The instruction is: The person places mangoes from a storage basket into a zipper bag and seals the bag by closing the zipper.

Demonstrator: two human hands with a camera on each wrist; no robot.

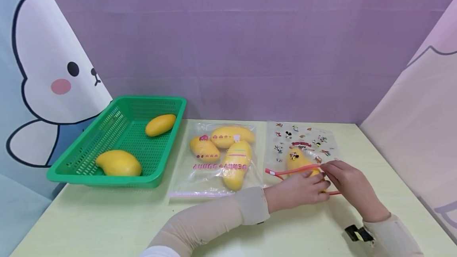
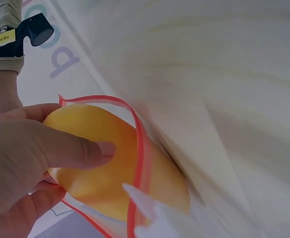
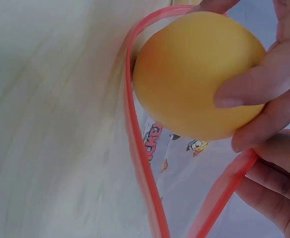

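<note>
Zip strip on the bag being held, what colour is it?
Red zip strip; clearest in the right wrist view.

This looks like a small screened-off booth: a pale, flat worktop [image 1: 107,221] before a creased purple fabric-like sheet [image 1: 232,50], between a blue-and-white cartoon-printed hanging [image 1: 43,66] and a pinkish-white, line-patterned hanging [image 1: 417,110].

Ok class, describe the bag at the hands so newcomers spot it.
Start at the green basket on the left and move right, past a clear bag of three mangoes. The next bag has the left hand and right hand at its mouth. Its red edging sets it apart from its purple-edged neighbour.
</note>
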